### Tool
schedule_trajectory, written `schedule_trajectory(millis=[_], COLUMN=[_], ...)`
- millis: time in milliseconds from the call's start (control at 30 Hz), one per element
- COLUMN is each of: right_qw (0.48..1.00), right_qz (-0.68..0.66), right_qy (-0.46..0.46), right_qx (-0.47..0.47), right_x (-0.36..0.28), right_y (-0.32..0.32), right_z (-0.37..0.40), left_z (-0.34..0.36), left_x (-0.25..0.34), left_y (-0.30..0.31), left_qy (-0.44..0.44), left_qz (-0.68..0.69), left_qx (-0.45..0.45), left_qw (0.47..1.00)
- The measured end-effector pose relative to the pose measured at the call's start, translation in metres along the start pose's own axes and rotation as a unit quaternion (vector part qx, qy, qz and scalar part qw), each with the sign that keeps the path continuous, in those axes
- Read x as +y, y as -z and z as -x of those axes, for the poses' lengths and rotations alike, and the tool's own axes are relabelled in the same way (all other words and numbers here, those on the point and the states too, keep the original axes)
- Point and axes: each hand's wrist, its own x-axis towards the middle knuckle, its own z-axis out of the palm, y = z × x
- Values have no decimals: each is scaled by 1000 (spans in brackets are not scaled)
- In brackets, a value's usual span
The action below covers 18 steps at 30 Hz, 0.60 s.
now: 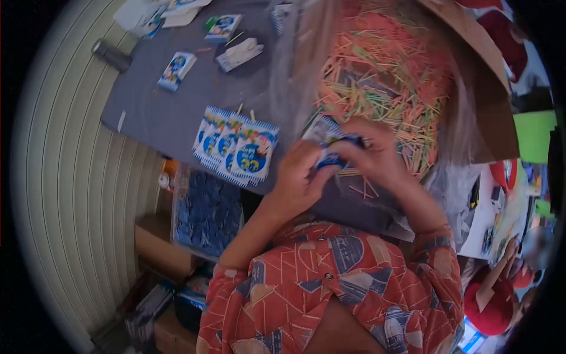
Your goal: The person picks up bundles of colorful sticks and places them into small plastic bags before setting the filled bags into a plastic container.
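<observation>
Both my hands are closed on a small blue-and-white packet (331,158) in front of my chest. My left hand (296,180) pinches its lower left side. My right hand (372,152) grips its right side, and the fingers hide part of the packet. Just left of my left hand lies a fanned stack of blue-and-white packets (250,152), with thin sticks poking out at its top edge. Beyond my right hand, many thin coloured sticks (386,76), pink, green, yellow and orange, fill a plastic-lined cardboard box (492,88).
On the grey table (147,88) are small packs (177,71), a white crumpled piece (240,55) and a dark cylinder (112,55) at its edge. Below stands a clear bin (207,213) of dark blue pieces. A person in red (490,300) is at the right.
</observation>
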Motion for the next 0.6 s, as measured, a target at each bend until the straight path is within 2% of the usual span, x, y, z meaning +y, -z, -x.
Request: schedule_trajectory(millis=[33, 100, 133, 167, 200, 233, 300, 367, 433, 467, 500, 533, 567, 600], right_qw=[998, 996, 997, 999, 997, 999, 992, 974, 942, 924, 902, 903, 849, 785], right_qz=[-27, -26, -16, -3, 9, -43, 112, 214, 302, 356, 408, 406, 490, 567], right_qy=[-27, -8, -12, 30, 74, -10, -46, -21, -24, -71, -117, -117, -147, -175], right_qx=[-45, -86, -72, -30, 7, 30, 38, 68, 144, 116, 86, 83, 131, 178], right_x=[-10, -14, -7, 5, 16, 27, 46, 85, 105, 111, 115, 119, 123, 129], right_y=[-5, -9, -3, 1, 6, 15, 48, 83, 116, 134, 149, 153, 150, 150], right_z=[0, -6, -6, -10, -15, -18, -31, -49, -73, -91, -108, -124, -140, -156], left_z=[9, 26, 32, 37, 43, 46, 44, 35, 23, 19, 15, 9, 6, 0], left_x=[0, 1, 3, -2, -9, -12, -7, 2, 12, 12, 11, 11, 7, 7], left_y=[8, 29, 41, 48, 54, 57, 54, 50, 46, 39, 32, 25, 14, 3], left_qy=[22, 78, 116, 109, 110, 110, 132, 159, 62, 64, 24, -16, -23, -21], left_qz=[-38, -141, -210, -206, -358, -502, -492, -476, -543, -541, -465, -385, -336, -339], left_qx=[7, 26, 39, 32, 19, 9, 41, 71, 91, 90, 48, 5, -42, -43], left_qw=[999, 987, 970, 972, 927, 858, 859, 862, 833, 834, 884, 923, 941, 940])
